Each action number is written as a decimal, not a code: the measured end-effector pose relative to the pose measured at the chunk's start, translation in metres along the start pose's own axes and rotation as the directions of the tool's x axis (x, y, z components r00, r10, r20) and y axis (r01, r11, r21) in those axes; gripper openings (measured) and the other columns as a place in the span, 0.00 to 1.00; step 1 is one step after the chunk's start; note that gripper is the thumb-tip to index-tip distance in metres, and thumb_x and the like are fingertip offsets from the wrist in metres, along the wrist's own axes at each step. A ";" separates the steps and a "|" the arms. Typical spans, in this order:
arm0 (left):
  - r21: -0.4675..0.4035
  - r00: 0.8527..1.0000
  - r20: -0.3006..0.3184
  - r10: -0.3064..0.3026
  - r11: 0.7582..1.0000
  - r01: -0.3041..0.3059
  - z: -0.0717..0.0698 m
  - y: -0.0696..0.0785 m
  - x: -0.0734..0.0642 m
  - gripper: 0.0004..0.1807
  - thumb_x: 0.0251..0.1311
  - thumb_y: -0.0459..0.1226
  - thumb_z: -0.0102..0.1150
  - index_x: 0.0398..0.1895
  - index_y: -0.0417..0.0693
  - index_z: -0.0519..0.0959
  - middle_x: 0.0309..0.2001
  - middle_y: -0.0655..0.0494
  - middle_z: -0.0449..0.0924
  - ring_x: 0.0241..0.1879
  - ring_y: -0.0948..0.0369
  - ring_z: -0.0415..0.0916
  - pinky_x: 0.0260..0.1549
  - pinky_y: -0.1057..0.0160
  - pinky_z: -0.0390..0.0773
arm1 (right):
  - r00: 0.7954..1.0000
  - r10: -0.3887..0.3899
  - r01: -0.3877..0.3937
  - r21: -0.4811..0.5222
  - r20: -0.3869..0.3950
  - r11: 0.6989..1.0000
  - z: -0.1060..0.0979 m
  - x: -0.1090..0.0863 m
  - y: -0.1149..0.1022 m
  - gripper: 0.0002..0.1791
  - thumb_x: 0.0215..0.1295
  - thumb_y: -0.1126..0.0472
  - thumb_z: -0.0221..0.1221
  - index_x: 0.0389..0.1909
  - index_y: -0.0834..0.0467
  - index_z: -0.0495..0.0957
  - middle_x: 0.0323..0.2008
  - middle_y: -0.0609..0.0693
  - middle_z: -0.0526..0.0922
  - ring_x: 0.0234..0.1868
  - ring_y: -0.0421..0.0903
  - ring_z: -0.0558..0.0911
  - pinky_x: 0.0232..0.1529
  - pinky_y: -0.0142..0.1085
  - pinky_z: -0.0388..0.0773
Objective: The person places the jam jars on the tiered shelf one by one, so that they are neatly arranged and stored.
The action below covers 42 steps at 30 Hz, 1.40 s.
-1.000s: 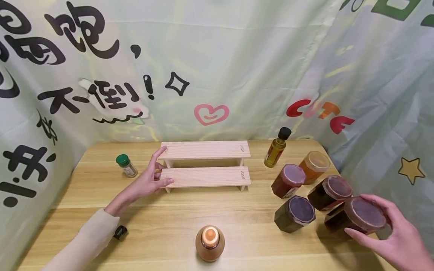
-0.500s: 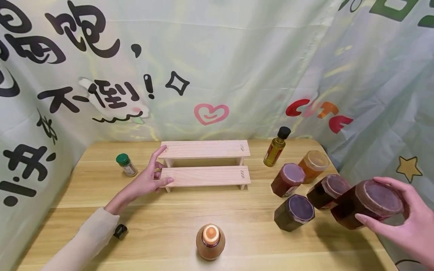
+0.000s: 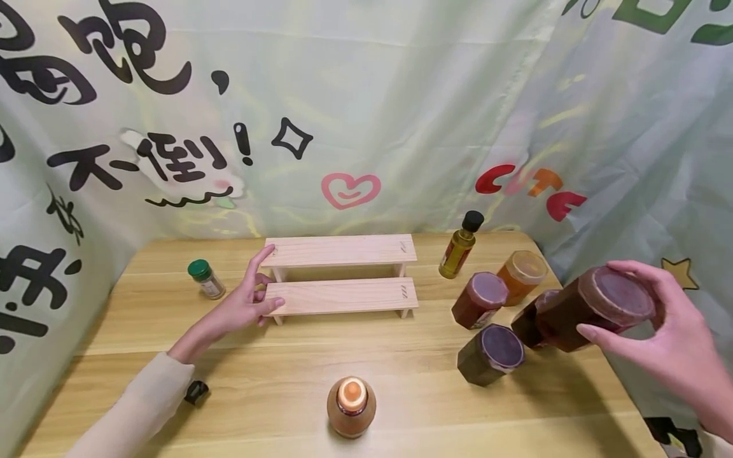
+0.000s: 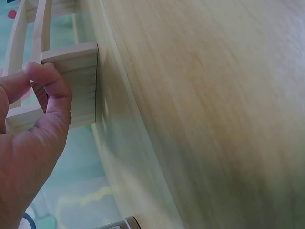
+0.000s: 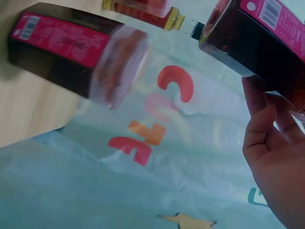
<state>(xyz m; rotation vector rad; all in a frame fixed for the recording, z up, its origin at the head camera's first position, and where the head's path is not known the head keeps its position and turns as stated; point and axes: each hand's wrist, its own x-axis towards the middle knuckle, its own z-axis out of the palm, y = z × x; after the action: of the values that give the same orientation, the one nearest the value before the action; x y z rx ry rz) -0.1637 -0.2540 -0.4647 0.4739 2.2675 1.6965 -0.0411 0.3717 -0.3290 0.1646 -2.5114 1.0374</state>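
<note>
Hexagonal jar, pink-labelled, dark contents (image 3: 590, 312): held clear of the table (image 3: 258, 381) at far right, clasped between thumb and fingers of the right hand (image 3: 676, 337). Second pink-labelled jar, dark contents (image 3: 528, 321): stood on the table, partly hidden behind the held one in the head view. Faceted jar, red-brown contents (image 3: 480, 300); jar, amber contents (image 3: 522, 275); jar, dark grey-brown contents (image 3: 487, 357): grouped nearby, all lidded. Slim bottle, yellow-green oil, black cap (image 3: 458, 251): placed behind the red-brown jar. Green-capped shaker, contents not made out (image 3: 207, 280): placed at left. Brown bottle, orange-centred top (image 3: 352, 407): placed at front centre. Two-tier wooden rack (image 3: 338, 296): gripped at its left end by the left hand (image 3: 249, 302), thumb laid on the lower shelf.

Compared with half a second earlier, the held jar has been raised and more of the jar behind is covered; the rack's grip is unchanged.
</note>
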 end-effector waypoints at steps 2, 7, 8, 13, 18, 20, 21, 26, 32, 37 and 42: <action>0.002 1.000 -0.005 -0.005 1.000 0.005 -0.002 0.000 -0.002 0.61 0.76 0.29 0.67 0.90 0.76 0.33 0.57 0.29 0.64 0.24 0.56 0.72 0.19 0.58 0.82 | 1.000 0.000 0.000 0.012 0.006 1.000 0.004 0.006 -0.003 0.58 0.41 0.78 0.84 0.78 0.53 0.73 0.61 0.42 0.76 0.47 0.33 0.78 0.42 0.15 0.72; -0.007 1.000 -0.006 0.003 1.000 -0.003 -0.003 0.001 -0.003 0.61 0.75 0.29 0.67 0.90 0.75 0.33 0.59 0.28 0.63 0.24 0.56 0.72 0.19 0.57 0.82 | 1.000 -0.018 0.018 0.021 0.007 1.000 0.011 0.019 -0.010 0.58 0.43 0.76 0.85 0.78 0.52 0.72 0.62 0.43 0.76 0.49 0.35 0.78 0.42 0.17 0.72; -0.007 1.000 -0.004 0.007 1.000 -0.007 -0.002 0.000 -0.003 0.61 0.75 0.29 0.67 0.90 0.74 0.33 0.60 0.27 0.64 0.24 0.56 0.72 0.19 0.57 0.82 | 1.000 -0.025 0.024 0.023 0.008 0.999 0.012 0.021 -0.011 0.58 0.43 0.76 0.85 0.78 0.52 0.72 0.62 0.43 0.75 0.50 0.35 0.78 0.43 0.17 0.72; 0.013 1.000 -0.007 -0.005 1.000 0.005 0.003 -0.001 -0.002 0.61 0.75 0.29 0.67 0.90 0.76 0.33 0.61 0.28 0.65 0.25 0.56 0.72 0.20 0.55 0.84 | 0.998 -0.056 0.056 0.024 0.015 0.998 0.017 0.034 -0.020 0.58 0.44 0.75 0.85 0.79 0.51 0.72 0.63 0.43 0.74 0.51 0.36 0.77 0.46 0.18 0.70; 0.017 1.000 -0.005 -0.002 1.000 0.002 0.003 0.000 -0.001 0.61 0.75 0.29 0.67 0.88 0.82 0.35 0.60 0.28 0.66 0.24 0.55 0.73 0.19 0.56 0.83 | 0.997 -0.077 0.076 0.054 0.023 0.996 0.027 0.044 -0.029 0.58 0.45 0.75 0.84 0.79 0.51 0.71 0.63 0.45 0.75 0.53 0.38 0.77 0.48 0.19 0.70; 0.007 1.000 0.006 0.002 1.000 -0.002 0.003 0.000 0.000 0.61 0.76 0.29 0.67 0.88 0.82 0.34 0.59 0.28 0.66 0.25 0.55 0.73 0.19 0.55 0.83 | 0.996 -0.083 0.082 0.070 0.017 0.994 0.031 0.047 -0.033 0.58 0.44 0.76 0.84 0.79 0.51 0.71 0.63 0.46 0.76 0.53 0.38 0.77 0.49 0.19 0.70; 0.002 1.000 0.010 0.004 1.000 -0.004 0.003 0.000 0.000 0.61 0.76 0.30 0.67 0.88 0.81 0.34 0.59 0.28 0.66 0.25 0.55 0.73 0.19 0.55 0.83 | 0.996 -0.085 0.084 0.074 0.016 0.994 0.034 0.049 -0.035 0.58 0.43 0.76 0.84 0.79 0.51 0.71 0.63 0.46 0.76 0.53 0.39 0.77 0.49 0.20 0.71; -0.009 1.000 0.012 0.008 1.000 -0.008 0.004 0.000 -0.001 0.60 0.76 0.30 0.67 0.89 0.78 0.34 0.58 0.28 0.66 0.24 0.55 0.73 0.18 0.54 0.83 | 0.997 -0.077 0.074 0.108 0.025 0.991 0.051 0.059 -0.042 0.57 0.45 0.74 0.84 0.78 0.52 0.69 0.61 0.46 0.76 0.52 0.40 0.78 0.47 0.21 0.72; -0.003 1.000 0.006 0.012 1.000 -0.012 0.003 0.000 -0.001 0.60 0.76 0.30 0.67 0.89 0.78 0.34 0.60 0.27 0.66 0.24 0.55 0.73 0.18 0.53 0.82 | 0.993 -0.115 0.110 0.126 0.035 0.986 0.075 0.071 -0.054 0.56 0.47 0.72 0.85 0.77 0.52 0.69 0.58 0.46 0.78 0.52 0.41 0.79 0.46 0.22 0.72; 0.008 1.000 0.000 0.016 1.000 -0.016 0.000 0.000 -0.001 0.60 0.76 0.30 0.67 0.90 0.76 0.34 0.59 0.27 0.66 0.25 0.54 0.73 0.17 0.53 0.82 | 0.985 -0.160 0.150 0.139 0.060 0.979 0.092 0.079 -0.068 0.55 0.48 0.69 0.86 0.77 0.51 0.69 0.59 0.46 0.79 0.51 0.42 0.79 0.46 0.25 0.74; 0.022 0.999 -0.002 0.032 0.999 -0.032 -0.001 -0.002 0.000 0.60 0.76 0.31 0.68 0.89 0.79 0.35 0.59 0.26 0.67 0.24 0.53 0.74 0.17 0.54 0.82 | 0.980 -0.184 0.173 0.135 0.072 0.976 0.106 0.085 -0.080 0.55 0.48 0.65 0.87 0.77 0.47 0.69 0.57 0.44 0.81 0.49 0.43 0.80 0.41 0.26 0.76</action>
<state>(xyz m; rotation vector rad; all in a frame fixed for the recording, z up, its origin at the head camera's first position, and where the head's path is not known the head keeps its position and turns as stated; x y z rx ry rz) -0.1642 -0.2558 -0.4657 0.5164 2.2942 1.6893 -0.1325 0.2444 -0.3091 0.4727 -2.4490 1.1384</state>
